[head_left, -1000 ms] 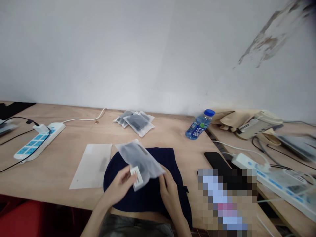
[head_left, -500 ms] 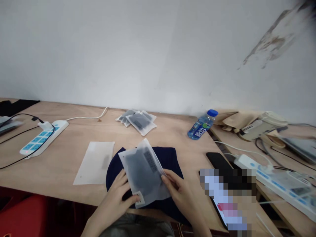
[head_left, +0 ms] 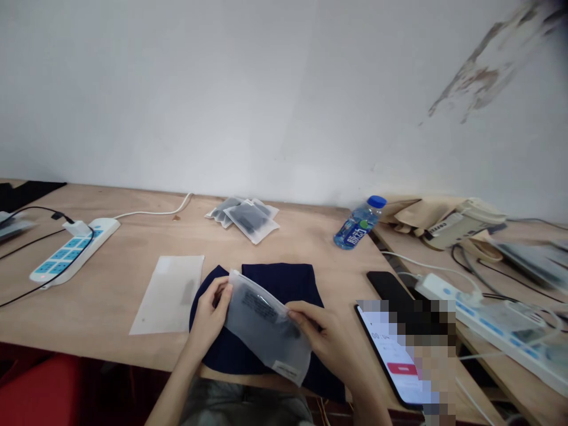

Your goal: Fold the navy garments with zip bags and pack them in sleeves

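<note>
A frosted zip bag (head_left: 266, 325) with dark printing and a small white label is held up between both hands. Its zip edge runs along the top, and something dark shows faintly through the plastic. My left hand (head_left: 215, 307) pinches the bag's upper left corner. On the right, the fingers of my right hand (head_left: 323, 331) are closed on the zip edge. Navy blue cloth (head_left: 284, 275) lies spread on the table underneath. Left of the cloth, another flat frosted bag (head_left: 166, 296) rests on the wood.
Several filled frosted bags (head_left: 252, 219) are piled near the wall. A drink bottle (head_left: 359, 223) leans at back right. Two phones lie right of the cloth, one with its screen lit (head_left: 390, 355). Power strips stand left (head_left: 75, 251) and right (head_left: 501, 331), with cables. A beige cup (head_left: 464, 225) lies beyond.
The bag has turned so its zip edge faces up and its label sits lower right. My left hand has moved from the lower label corner up to the zip corner.
</note>
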Demonstrator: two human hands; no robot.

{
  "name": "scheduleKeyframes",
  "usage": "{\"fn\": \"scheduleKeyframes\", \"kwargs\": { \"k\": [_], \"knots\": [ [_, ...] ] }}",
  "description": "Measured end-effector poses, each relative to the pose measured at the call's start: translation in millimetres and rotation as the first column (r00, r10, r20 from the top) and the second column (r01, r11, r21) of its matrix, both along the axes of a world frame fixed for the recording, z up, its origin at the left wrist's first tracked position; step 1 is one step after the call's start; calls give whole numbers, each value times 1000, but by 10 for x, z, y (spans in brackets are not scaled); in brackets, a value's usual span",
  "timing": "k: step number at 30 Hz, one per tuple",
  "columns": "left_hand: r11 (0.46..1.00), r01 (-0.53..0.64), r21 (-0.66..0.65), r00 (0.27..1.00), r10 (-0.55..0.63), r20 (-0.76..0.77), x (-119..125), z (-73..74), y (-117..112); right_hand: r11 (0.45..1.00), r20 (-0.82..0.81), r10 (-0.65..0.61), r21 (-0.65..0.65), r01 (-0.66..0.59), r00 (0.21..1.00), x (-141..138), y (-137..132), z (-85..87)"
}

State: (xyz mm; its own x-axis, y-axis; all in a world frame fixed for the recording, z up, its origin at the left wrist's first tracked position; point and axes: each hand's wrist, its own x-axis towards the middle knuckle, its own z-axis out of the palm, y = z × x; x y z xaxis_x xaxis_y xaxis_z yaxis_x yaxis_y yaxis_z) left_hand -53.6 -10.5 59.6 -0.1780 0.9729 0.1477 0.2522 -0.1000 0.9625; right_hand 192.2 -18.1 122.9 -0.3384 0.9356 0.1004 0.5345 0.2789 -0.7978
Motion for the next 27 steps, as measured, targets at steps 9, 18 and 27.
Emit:
{"fn": "scheduleKeyframes", "kwargs": {
  "k": [9, 18, 27],
  "knots": [
    [986, -167, 14, 963, 160, 217, 54, -159, -56, 978, 259, -108, 200, 56, 960, -115, 110, -64],
    [991, -122, 58, 968, 106, 228, 108, -87, -108, 885, 558, -18, 395, -247, 830, -830, 200, 70],
    [995, -90, 53, 971, 76, 227, 144, -47, -184, 879, 519, -12, 413, -239, 854, -1069, 249, 116]
  ]
}}
